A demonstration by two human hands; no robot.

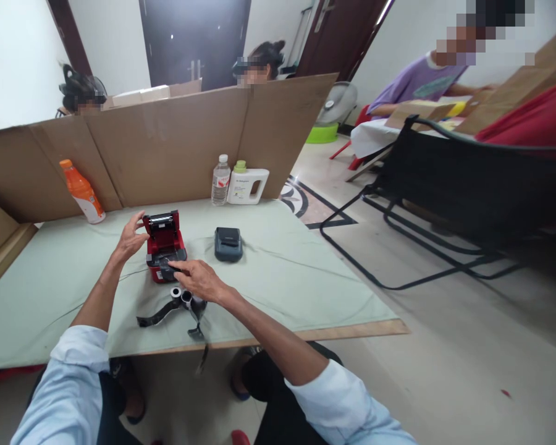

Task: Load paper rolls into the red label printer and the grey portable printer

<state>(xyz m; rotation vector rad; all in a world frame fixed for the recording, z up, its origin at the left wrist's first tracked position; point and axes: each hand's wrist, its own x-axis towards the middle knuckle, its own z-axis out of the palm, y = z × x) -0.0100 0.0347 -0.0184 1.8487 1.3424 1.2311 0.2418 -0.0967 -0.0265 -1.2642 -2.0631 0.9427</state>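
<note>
From where I stand, the near edge of the table [301, 300] carries two small rolls [176, 298] set side by side; from them a dark strip [159, 315] lies curled across the cloth, probably left loose within easy reach. Just beyond is the red unit [154, 272], resting on its base with its lid [165, 237] raised, so that the bay stands exposed. The right hand [198, 278] pinches a small dark piece [167, 271] between thumb and fingertips at the unit's front — what the piece is, I cannot tell. The left hand [132, 237] grips the raised lid by its side edge, presumably to keep it from dropping and to steady the unit. To the right of the unit, apart from it, a dark unit [228, 247] sits flat, likely set aside to leave working room. Along the rear stand an orange bottle [81, 190], a clear bottle [221, 179] and, just beside the latter, a white jug [244, 187] — backed by a cardboard panel [167, 151], which appears to serve as a screen. Past it, the heads of two people [265, 57] show; a person in purple [408, 86] is at the right.
</note>
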